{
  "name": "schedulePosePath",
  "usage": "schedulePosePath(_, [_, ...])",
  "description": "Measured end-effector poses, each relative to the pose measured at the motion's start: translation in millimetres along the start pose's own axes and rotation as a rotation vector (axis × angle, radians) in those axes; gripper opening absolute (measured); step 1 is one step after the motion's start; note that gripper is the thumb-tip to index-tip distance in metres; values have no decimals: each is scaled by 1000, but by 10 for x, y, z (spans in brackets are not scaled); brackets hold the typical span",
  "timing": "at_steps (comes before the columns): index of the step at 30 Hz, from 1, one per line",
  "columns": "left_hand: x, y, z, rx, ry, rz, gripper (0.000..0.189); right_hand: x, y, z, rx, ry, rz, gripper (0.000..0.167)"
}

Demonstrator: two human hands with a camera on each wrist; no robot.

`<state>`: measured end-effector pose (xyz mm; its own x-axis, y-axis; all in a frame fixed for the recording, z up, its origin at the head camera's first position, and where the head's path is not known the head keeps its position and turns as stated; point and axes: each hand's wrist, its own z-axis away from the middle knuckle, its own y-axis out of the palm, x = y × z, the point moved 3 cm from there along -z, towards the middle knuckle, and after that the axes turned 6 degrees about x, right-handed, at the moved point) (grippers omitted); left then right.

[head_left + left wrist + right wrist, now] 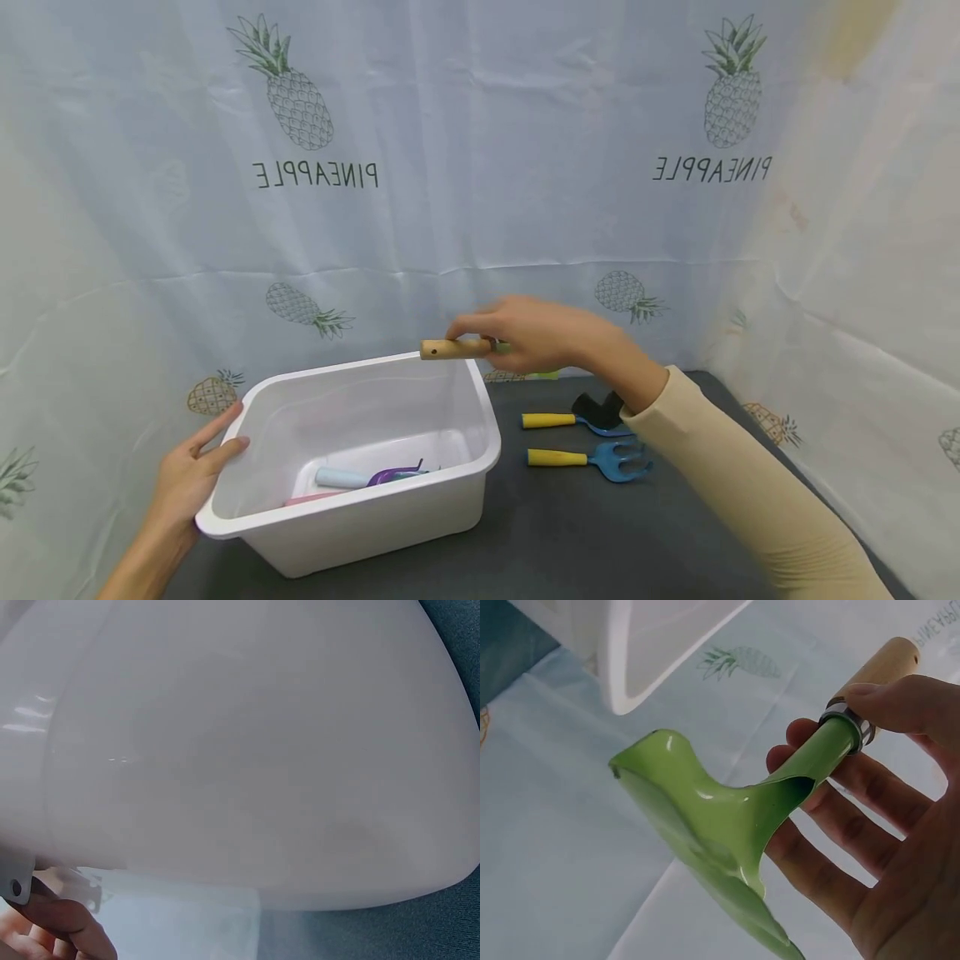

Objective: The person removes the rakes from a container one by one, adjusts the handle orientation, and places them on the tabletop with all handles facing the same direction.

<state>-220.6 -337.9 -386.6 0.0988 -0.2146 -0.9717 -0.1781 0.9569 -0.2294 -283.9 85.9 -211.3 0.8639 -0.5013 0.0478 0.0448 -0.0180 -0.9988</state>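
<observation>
My left hand [198,467] grips the left rim of a deep white plastic basin [375,529], thumb over the edge. In the left wrist view the basin's wall [255,757] fills most of the picture, with fingers [71,922] at the lower left. Past the basin's right rim, raised above the table, my right hand [540,333] holds a small garden hoe [720,817]. Thumb and fingers pinch it near the metal collar. Its broad green blade angles off the neck, and its wooden handle [453,348] points left over the rim.
Inside the basin lie a light-blue-handled tool [341,477], a purple pronged tool [390,475] and a pink piece [311,498]. To its right on the dark table are a yellow-handled blue fork [615,461], another yellow-handled tool [547,421] and a black piece [596,410]. A pineapple-print curtain [480,208] hangs behind.
</observation>
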Motion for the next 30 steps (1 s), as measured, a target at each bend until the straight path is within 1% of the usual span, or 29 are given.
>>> schedulePosePath(5, [0, 3, -2, 2, 1, 34, 66, -81, 64, 133, -2, 3, -2, 41])
schedulePosePath(10, [-1, 9, 13, 3, 5, 32, 66, -177, 137, 270, -15, 15, -5, 39])
schedulePosePath(19, [-1, 0, -1, 0, 3, -24, 66, -297, 286, 508, 0, 25, -12, 42])
schedulePosePath(24, [3, 2, -3, 6, 0, -24, 67, -347, 393, 638, 9, 45, -19, 44])
schedulePosePath(27, [9, -2, -11, 6, 1, -6, 68, -382, 474, 724, 25, 71, -11, 45])
schedulePosePath(30, [9, -2, -20, 6, -7, -41, 68, -420, 578, 817, 47, 102, -11, 45])
